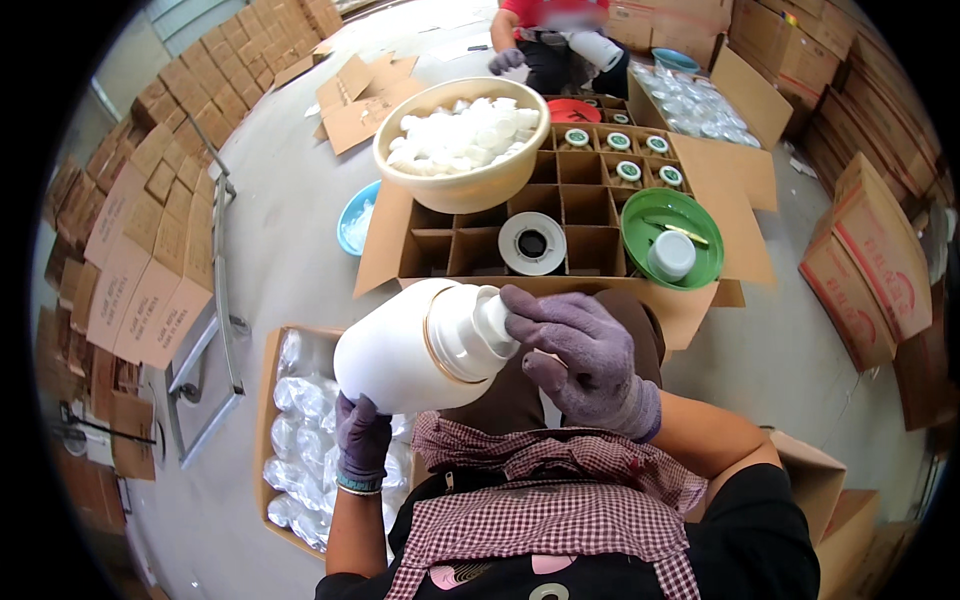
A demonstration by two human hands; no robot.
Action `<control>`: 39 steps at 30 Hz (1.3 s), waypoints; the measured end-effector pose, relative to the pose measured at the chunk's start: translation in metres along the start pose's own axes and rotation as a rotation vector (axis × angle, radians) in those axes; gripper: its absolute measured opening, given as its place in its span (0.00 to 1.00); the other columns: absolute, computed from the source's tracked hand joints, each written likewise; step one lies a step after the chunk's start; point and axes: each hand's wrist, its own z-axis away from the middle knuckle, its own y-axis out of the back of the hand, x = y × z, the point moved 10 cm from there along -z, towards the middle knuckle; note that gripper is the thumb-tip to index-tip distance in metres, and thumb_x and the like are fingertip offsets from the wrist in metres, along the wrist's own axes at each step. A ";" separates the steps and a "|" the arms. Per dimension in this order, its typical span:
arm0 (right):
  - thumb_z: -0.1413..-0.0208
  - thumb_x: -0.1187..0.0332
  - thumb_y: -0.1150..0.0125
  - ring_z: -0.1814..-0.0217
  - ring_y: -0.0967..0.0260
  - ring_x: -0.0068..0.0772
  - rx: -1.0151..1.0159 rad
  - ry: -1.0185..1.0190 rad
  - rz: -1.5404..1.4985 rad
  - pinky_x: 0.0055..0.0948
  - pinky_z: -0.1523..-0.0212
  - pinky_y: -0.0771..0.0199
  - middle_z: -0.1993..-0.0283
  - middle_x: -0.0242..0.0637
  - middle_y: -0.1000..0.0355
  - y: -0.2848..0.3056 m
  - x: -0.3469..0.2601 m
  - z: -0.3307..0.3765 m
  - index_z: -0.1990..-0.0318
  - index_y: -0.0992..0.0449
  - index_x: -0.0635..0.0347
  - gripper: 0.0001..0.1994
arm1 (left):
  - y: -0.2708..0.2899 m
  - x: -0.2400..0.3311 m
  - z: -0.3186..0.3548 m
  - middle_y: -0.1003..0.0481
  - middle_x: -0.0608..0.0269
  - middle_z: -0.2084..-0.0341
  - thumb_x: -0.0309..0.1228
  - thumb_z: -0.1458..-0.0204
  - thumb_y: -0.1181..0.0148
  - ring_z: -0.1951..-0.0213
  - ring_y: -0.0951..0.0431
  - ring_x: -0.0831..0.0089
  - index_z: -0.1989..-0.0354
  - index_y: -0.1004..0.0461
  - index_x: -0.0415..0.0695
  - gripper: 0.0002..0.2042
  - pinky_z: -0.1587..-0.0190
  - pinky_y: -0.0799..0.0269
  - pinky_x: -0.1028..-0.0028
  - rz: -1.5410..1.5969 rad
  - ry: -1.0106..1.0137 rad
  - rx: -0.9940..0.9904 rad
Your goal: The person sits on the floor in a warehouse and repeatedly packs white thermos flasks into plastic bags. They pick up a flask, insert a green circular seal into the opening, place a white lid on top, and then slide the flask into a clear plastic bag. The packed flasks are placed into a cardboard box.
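A white vacuum flask (pixel 395 345) with a thin gold-coloured ring near its shoulder lies tilted in front of me, its neck toward the right. My left hand (pixel 362 438), in a grey-purple glove, supports its body from below; most of those fingers are hidden behind it. At the neck sits a white cap (pixel 490 322). My right hand (pixel 590 355), gloved too, has its fingertips bent against the cap's end. Just beyond, a white ring-shaped part with a dark centre (pixel 532 244) rests on a divided cardboard box (pixel 430 262).
On that box stand a cream basin (pixel 385 165) of white caps and a green bowl (pixel 640 215) with a white cup (pixel 672 256). Left of my legs, a carton (pixel 268 440) holds plastic-wrapped pieces. A metal trolley (pixel 222 300) stands left. A co-worker (pixel 550 50) sits opposite.
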 end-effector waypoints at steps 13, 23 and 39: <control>0.58 0.30 0.32 0.24 0.50 0.55 -0.689 -0.655 0.901 0.60 0.33 0.43 0.29 0.45 0.41 -0.107 0.311 0.047 0.31 0.36 0.49 0.49 | -0.252 -0.047 0.001 0.29 0.45 0.41 0.35 0.58 0.27 0.49 0.21 0.51 0.48 0.24 0.45 0.26 0.47 0.23 0.60 -1.445 -0.367 -1.341; 0.35 0.60 0.41 0.59 0.23 0.27 -0.126 -0.702 -0.272 0.28 0.55 0.23 0.61 0.38 0.19 -0.033 0.287 0.000 0.53 0.19 0.62 0.15 | -0.213 0.019 -0.100 0.38 0.49 0.31 0.34 0.54 0.23 0.34 0.34 0.59 0.29 0.42 0.39 0.44 0.34 0.34 0.61 -0.610 -0.347 -0.525; 0.61 0.76 0.37 0.54 0.34 0.44 0.016 -0.164 0.613 0.46 0.52 0.34 0.58 0.39 0.34 0.032 0.042 -0.022 0.40 0.24 0.47 0.33 | -0.202 0.026 -0.055 0.31 0.52 0.38 0.54 0.38 0.43 0.40 0.26 0.61 0.31 0.42 0.37 0.37 0.39 0.26 0.60 -0.001 0.016 -0.481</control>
